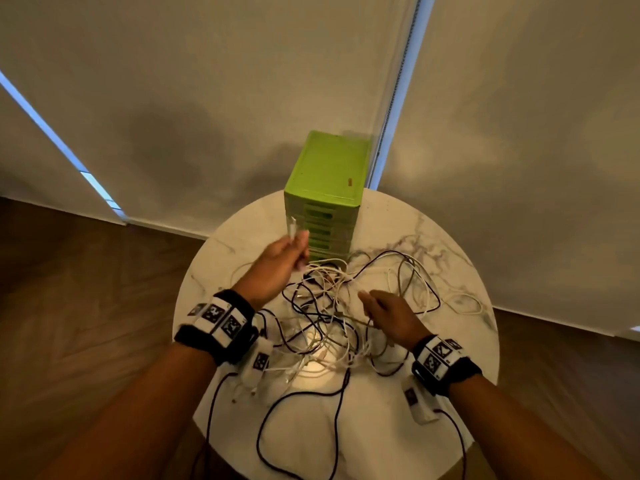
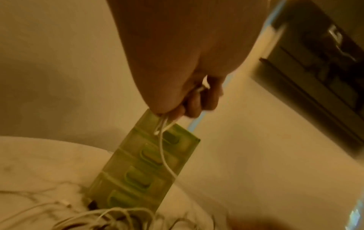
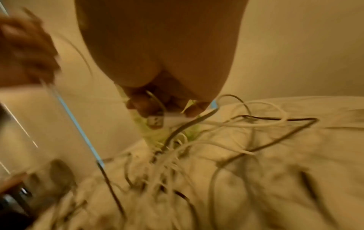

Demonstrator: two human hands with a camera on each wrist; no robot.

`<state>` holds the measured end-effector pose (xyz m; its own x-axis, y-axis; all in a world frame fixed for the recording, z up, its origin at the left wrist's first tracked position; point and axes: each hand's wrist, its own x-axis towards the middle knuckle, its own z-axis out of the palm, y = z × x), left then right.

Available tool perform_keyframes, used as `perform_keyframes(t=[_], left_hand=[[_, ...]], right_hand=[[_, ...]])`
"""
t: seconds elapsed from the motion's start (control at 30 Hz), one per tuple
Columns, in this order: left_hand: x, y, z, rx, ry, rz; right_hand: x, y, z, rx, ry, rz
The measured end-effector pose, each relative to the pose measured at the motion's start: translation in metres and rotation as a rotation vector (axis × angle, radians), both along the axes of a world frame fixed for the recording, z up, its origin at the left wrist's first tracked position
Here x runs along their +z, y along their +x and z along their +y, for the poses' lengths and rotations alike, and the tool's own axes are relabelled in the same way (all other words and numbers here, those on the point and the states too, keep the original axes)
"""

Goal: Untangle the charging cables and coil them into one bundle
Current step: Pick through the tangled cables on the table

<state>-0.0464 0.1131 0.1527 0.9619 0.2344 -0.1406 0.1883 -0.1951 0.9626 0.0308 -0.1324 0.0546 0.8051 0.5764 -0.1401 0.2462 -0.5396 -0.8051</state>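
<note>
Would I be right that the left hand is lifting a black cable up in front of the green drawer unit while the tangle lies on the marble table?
Not quite: the cable in the left hand is white, as the left wrist view shows. The green drawer unit, tangle and marble table are as you say.

Table (image 1: 450, 258): round top, white marble with grey veining (veins densest toward the upper right of the top).
Cables (image 1: 332, 306): mixed white and black, with one tan-beige strand; black loops trail to the lower centre of the frame.
Drawer box (image 1: 327, 174): lime green, paler translucent green on the drawer fronts, one small orange mark on its top.
Wristbands (image 1: 221, 323): black, carrying white tags printed with black square marker patterns.
Blinds (image 1: 207, 81): plain beige, with pale blue slits of light between them.
Floor (image 1: 86, 271): dark brown wood, herringbone pattern.
</note>
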Motion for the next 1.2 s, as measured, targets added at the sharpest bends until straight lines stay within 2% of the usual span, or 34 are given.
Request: perform_keyframes(t=[0.07, 0.1, 0.17, 0.27, 0.3, 0.37, 0.43, 0.47, 0.53, 0.6, 0.67, 0.77, 0.83, 0.93, 1.0, 1.1, 1.2], left_hand=[[-0.015, -0.008, -0.013, -0.119, 0.115, 0.117], [-0.021, -0.011, -0.021, -0.137, 0.114, 0.152], [-0.026, -0.012, -0.036, -0.086, -0.024, 0.149], [-0.021, -0.007, -0.049, -0.029, -0.251, 0.07], [-0.017, -0.005, -0.052, -0.023, -0.293, 0.053], [-0.013, -0.002, -0.055, 0.006, -0.319, 0.023], [-0.009, -0.002, -0.055, 0.026, -0.333, -0.021], [-0.005, -0.002, -0.053, 0.024, -0.342, -0.049], [0.005, 0.0, -0.044, 0.051, -0.396, -0.131], [0.025, 0.005, -0.027, 0.155, -0.525, -0.241], [0.046, 0.012, -0.001, 0.238, -0.584, -0.353], [0.062, 0.014, 0.026, 0.249, -0.395, -0.441], [0.057, 0.006, 0.027, 0.207, -0.214, -0.398], [0.034, -0.01, 0.017, 0.051, 0.055, -0.293], [0.015, -0.018, 0.006, -0.097, 0.183, -0.22], [-0.003, -0.02, -0.018, -0.204, 0.184, -0.159], [-0.001, -0.012, -0.044, -0.249, 0.064, -0.156]], right_hand=[[0.024, -0.004, 0.015, -0.037, 0.074, -0.092], [0.036, -0.009, 0.023, -0.013, 0.094, -0.158], [0.053, -0.021, 0.037, 0.084, 0.061, -0.284], [0.057, -0.035, 0.047, 0.18, -0.044, -0.415], [0.054, -0.038, 0.047, 0.193, -0.015, -0.378], [0.048, -0.044, 0.043, 0.199, 0.079, -0.184], [0.036, -0.047, 0.037, 0.184, 0.109, 0.014], [0.03, -0.048, 0.034, 0.187, 0.095, 0.059], [0.013, -0.049, 0.023, 0.236, -0.011, 0.083], [-0.006, -0.051, 0.008, 0.306, -0.193, 0.103], [-0.025, -0.053, -0.01, 0.298, -0.264, 0.183], [-0.033, -0.051, -0.026, 0.227, -0.197, 0.2], [-0.021, -0.044, -0.024, 0.177, -0.141, 0.152], [0.015, -0.032, -0.007, 0.075, 0.022, 0.096], [0.04, -0.027, 0.006, 0.008, 0.162, 0.124], [0.07, -0.021, 0.016, -0.007, 0.179, 0.083], [0.083, -0.019, 0.001, 0.007, -0.016, -0.011]])
